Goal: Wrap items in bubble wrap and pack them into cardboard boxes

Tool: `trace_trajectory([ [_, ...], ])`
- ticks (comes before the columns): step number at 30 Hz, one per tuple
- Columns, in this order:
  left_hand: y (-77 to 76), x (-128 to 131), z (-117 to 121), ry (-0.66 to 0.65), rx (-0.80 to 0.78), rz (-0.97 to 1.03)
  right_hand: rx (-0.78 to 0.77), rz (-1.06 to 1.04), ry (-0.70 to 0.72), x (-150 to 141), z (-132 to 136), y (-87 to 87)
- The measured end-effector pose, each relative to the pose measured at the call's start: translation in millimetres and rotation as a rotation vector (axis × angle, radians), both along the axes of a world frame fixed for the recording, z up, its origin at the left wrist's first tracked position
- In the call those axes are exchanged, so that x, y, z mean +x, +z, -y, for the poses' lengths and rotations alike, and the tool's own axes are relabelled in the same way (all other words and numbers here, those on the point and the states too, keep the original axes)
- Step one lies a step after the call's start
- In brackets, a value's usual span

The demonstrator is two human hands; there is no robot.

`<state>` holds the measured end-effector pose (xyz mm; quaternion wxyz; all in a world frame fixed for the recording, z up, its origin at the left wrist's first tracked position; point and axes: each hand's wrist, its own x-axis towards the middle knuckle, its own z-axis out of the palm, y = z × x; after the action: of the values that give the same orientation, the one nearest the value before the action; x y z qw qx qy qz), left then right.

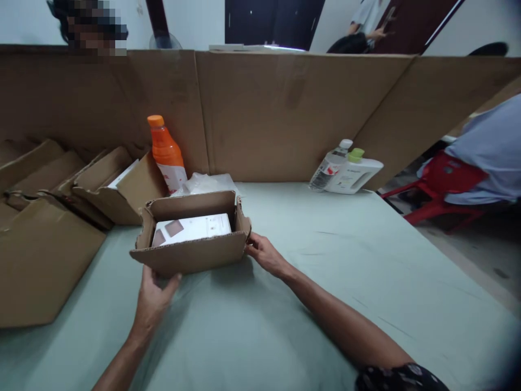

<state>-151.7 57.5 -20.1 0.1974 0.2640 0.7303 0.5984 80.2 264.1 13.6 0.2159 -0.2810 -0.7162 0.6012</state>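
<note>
An open-topped cardboard box (191, 259) is tilted toward me over the green tabletop, with a white printed carton (197, 228) lying inside it. Under its lower left corner, my left hand (153, 297) supports the box; the fingertips go out of sight behind the cardboard and the thumb is spread along the bottom edge. My right hand (264, 254) grips the box at its right end, fingers curled around the lower corner. Just behind the box lies crumpled white plastic (207, 183).
More cardboard boxes (49, 255) stand in a row at left, one holding something white. An orange bottle (167, 155) stands behind them. A clear bottle (329, 167) and a white jug (354, 175) lean near the cardboard wall (277, 119). A person sits on a red chair (448, 176) at right.
</note>
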Motion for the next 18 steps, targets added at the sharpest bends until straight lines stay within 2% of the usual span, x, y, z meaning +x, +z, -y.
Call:
trace_trajectory([
  [3,-6.0,9,-16,0.050,0.006,-0.038,0.030,-0.015,0.015,-5,-36,-1.4],
  [6,-12.3,15,-16,0.070,0.017,0.006,0.156,-0.036,-0.018,-26,-79,8.4],
  [8,-16.0,16,-13,0.073,0.009,0.032,0.252,-0.026,-0.007,-52,-109,18.6],
  [11,-20.1,16,-11,0.099,-0.014,0.063,0.356,0.115,0.134,-103,-147,30.7],
  [15,-21.9,16,-12,0.125,-0.036,0.116,0.380,0.233,0.278,-151,-166,32.3],
  [18,-23.0,15,-12,0.119,-0.042,0.109,0.406,0.247,0.271,-155,-164,30.2],
])
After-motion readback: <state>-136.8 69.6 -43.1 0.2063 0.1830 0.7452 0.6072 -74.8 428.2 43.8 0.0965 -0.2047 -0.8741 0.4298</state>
